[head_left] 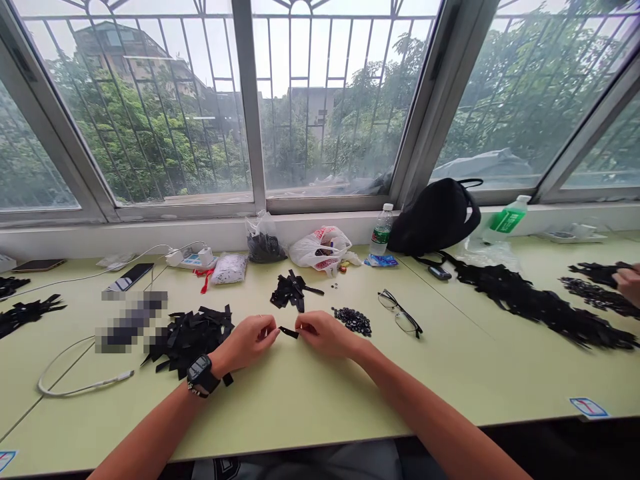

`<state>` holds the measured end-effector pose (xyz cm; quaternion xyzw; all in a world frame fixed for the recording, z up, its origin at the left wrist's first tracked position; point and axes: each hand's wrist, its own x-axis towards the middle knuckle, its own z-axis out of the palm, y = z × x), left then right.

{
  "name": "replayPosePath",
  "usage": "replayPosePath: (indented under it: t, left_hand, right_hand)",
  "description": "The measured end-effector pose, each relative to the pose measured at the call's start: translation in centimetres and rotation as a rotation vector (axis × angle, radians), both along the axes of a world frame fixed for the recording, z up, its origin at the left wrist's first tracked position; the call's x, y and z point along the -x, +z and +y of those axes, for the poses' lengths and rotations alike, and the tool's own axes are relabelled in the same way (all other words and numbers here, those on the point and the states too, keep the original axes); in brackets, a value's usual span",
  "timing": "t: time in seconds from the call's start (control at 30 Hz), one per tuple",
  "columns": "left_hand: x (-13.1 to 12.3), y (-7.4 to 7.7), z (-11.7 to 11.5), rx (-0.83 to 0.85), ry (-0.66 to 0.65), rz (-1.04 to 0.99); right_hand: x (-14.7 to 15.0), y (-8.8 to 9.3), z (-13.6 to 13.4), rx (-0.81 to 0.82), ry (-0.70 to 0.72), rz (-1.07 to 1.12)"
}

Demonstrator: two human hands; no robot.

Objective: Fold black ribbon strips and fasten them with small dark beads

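Between my hands a short black fabric strip point(289, 332) is stretched just over the table. My left hand point(249, 341), with a watch on its wrist, pinches the strip's left end. The other end is pinched by my right hand point(324, 333). Left of my left hand lies a heap of loose black strips point(193, 337). A smaller pile of black strips point(291, 290) sits beyond my hands, some with a small round piece on them. Small round black pieces point(353, 320), perhaps buttons or snaps, are heaped beside my right hand.
Eyeglasses point(401, 313) lie right of the small pieces. Along the window stand plastic bags point(323, 248), a bottle point(382, 230) and a black backpack point(435, 217). A long row of black strips point(545, 303) and another person's hand point(629, 283) are at right. A white cable point(85, 388) lies left.
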<state>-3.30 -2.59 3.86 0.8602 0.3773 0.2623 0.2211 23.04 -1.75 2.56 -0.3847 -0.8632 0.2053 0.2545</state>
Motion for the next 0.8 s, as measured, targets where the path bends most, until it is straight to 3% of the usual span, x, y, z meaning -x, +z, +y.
replayPosePath:
  t: [0.33, 0.6, 0.8]
  left_hand:
    - [-0.1, 0.0, 0.2, 0.007, 0.011, -0.123]
    - [-0.1, -0.2, 0.3, 0.021, -0.026, -0.128]
    - [-0.1, 0.1, 0.1, 0.027, -0.035, -0.104]
  right_hand:
    - [-1.0, -0.1, 1.1, -0.098, -0.291, -0.017]
    - [-5.0, 1.8, 3.1, -0.166, -0.572, -0.027]
    - [-6.5, 1.8, 3.3, -0.080, -0.544, -0.189]
